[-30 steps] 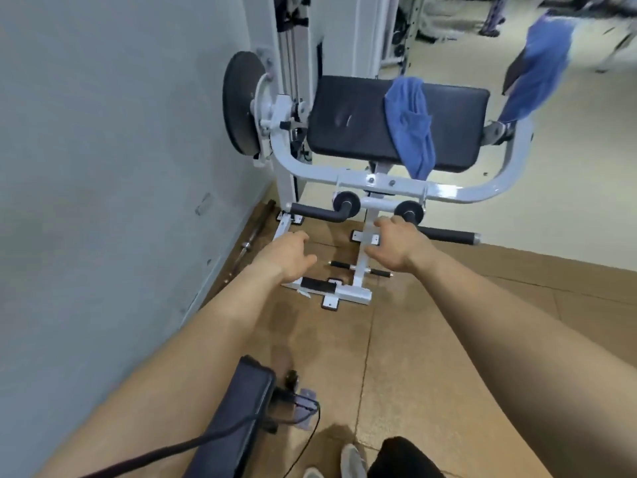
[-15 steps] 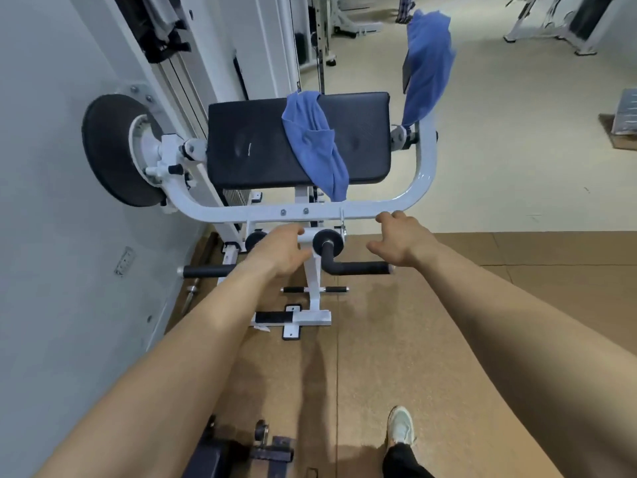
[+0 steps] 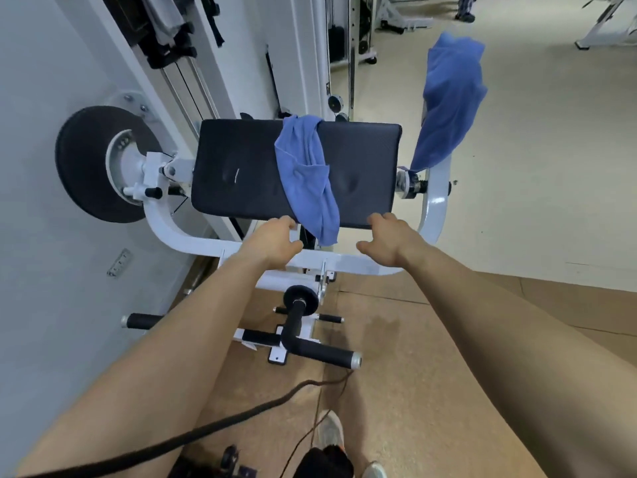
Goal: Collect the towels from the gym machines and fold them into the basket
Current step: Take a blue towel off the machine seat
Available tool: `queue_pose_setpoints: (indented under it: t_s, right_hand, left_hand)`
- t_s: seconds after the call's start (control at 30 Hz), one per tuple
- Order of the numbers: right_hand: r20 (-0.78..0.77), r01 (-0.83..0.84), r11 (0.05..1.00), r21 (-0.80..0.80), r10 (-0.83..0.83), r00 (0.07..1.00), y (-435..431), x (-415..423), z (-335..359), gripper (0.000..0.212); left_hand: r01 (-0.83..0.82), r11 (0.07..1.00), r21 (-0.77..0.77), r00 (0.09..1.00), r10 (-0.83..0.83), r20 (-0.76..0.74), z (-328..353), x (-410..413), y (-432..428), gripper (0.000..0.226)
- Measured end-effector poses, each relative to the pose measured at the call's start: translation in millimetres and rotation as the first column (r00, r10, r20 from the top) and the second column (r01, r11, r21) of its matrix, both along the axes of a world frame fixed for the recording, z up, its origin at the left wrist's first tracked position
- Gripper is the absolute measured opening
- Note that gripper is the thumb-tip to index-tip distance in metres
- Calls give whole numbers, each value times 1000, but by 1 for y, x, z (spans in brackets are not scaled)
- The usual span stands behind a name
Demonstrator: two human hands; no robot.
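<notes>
Fingers (image 3: 287, 223) of the left hand (image 3: 275, 241) are curling loosely and gripping nothing, hovering at the near edge of the black pad (image 3: 241, 167) just left of the blue towel (image 3: 303, 177). The right hand (image 3: 387, 241) is hovering just right of it, likewise loosely curled and empty. That towel is lying draped across the pad's middle with its tail hanging over the near edge, and a second blue towel (image 3: 448, 105) is hanging from the white frame (image 3: 436, 215) beyond the pad's right edge.

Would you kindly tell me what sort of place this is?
Most likely a gym: a white-framed machine with a black pad, a black weight plate at its side, and more white machines across the floor behind.
</notes>
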State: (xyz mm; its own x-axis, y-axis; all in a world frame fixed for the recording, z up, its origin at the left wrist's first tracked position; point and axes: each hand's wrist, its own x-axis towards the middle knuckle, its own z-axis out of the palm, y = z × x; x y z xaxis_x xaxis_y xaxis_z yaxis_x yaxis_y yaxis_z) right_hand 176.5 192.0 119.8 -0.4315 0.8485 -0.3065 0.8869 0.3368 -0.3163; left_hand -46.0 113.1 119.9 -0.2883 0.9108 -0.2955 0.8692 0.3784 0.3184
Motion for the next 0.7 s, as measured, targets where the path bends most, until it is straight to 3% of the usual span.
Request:
queue_pose_setpoints:
  t_s: [0.23, 0.5, 0.7]
  right_hand:
    - [7, -38, 999, -34, 38, 999, 85, -41, -21, 57]
    - [4, -45, 993, -112, 46, 999, 167, -103, -60, 51]
    - [-9, -55, 988, -143, 54, 998, 199, -118, -90, 51]
  left_hand:
    - [18, 1000, 11, 1000, -18, 11, -21, -22, 100, 52]
    - [-58, 998, -1, 988, 57, 143, -69, -43, 201, 54]
    - [-128, 991, 48, 988, 124, 93, -108, -49, 239, 42]
